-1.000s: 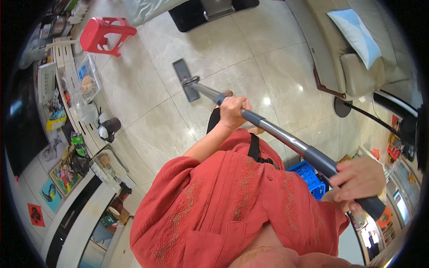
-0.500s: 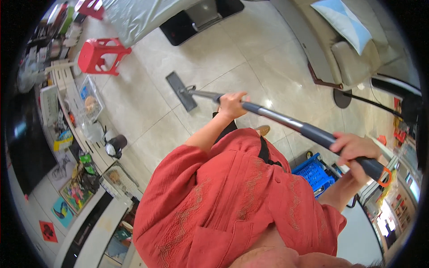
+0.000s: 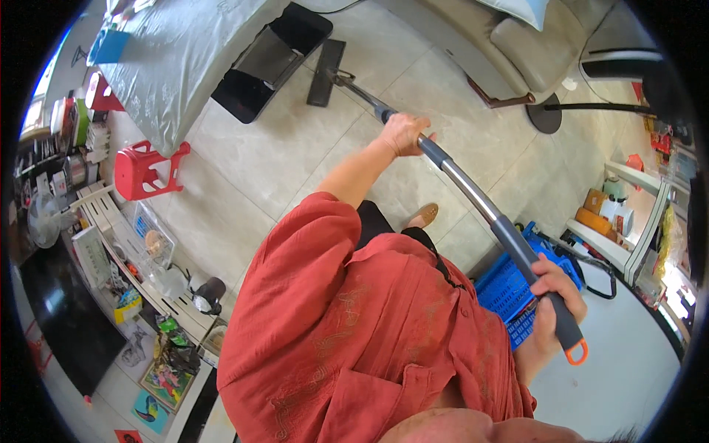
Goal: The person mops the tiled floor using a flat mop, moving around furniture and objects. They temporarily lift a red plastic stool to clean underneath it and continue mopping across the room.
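A flat mop slants across the view on a long grey and silver pole [image 3: 469,188]. Its dark rectangular mop head [image 3: 325,72] lies on the tiled floor, just right of a black-edged base under the covered table. My left hand [image 3: 405,135], arm stretched forward, is wrapped round the pole's lower part. Close to my body on the right, my right hand [image 3: 557,299] grips the dark handle near its upper end, which has an orange loop [image 3: 577,353]. One of my feet, in a tan shoe [image 3: 422,215], shows below the pole.
The base [image 3: 244,103] stands beneath a table with a pale plastic cover [image 3: 173,74]. A red stool [image 3: 136,171] is at left, before a cluttered low cabinet. A beige sofa [image 3: 509,55] and round lamp foot [image 3: 544,114] stand at right. A blue crate [image 3: 498,284] sits by my right arm.
The mop head has slid forward and slightly right, up beside the black-edged base. My left arm reaches farther out; my right hand has come lower and inward. The view has turned.
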Demonstrator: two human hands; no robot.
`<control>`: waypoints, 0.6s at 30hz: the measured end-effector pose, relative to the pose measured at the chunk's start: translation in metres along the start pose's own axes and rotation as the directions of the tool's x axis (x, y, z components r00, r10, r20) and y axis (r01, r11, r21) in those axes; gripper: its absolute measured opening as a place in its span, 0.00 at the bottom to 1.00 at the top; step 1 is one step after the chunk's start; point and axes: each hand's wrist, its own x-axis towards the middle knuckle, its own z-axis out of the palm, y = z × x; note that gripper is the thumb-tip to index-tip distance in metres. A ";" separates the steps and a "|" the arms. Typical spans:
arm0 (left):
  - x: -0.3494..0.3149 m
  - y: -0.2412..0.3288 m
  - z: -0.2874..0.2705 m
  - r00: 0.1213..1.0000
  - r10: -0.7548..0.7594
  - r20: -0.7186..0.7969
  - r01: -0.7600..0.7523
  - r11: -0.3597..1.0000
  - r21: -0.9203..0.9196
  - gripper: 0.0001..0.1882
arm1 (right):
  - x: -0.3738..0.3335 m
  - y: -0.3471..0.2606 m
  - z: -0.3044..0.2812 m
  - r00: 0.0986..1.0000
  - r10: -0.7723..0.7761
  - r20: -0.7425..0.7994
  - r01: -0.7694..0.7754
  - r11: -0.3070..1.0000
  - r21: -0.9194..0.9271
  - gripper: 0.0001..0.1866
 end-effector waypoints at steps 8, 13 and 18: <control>-0.008 0.202 0.127 0.960 0.172 0.222 -0.107 0.954 -0.280 0.13 | -0.091 -0.043 -0.193 0.993 0.040 0.111 -0.009 0.963 -0.269 0.17; 0.029 0.276 0.134 0.828 0.286 0.483 -0.166 0.946 -0.277 0.17 | -0.119 -0.028 -0.251 0.988 -0.151 0.013 0.150 0.960 -0.237 0.17; 0.071 0.286 0.119 0.898 0.195 0.394 -0.155 0.979 -0.130 0.13 | -0.076 0.004 -0.285 0.896 -0.444 -0.001 0.444 0.895 -0.031 0.15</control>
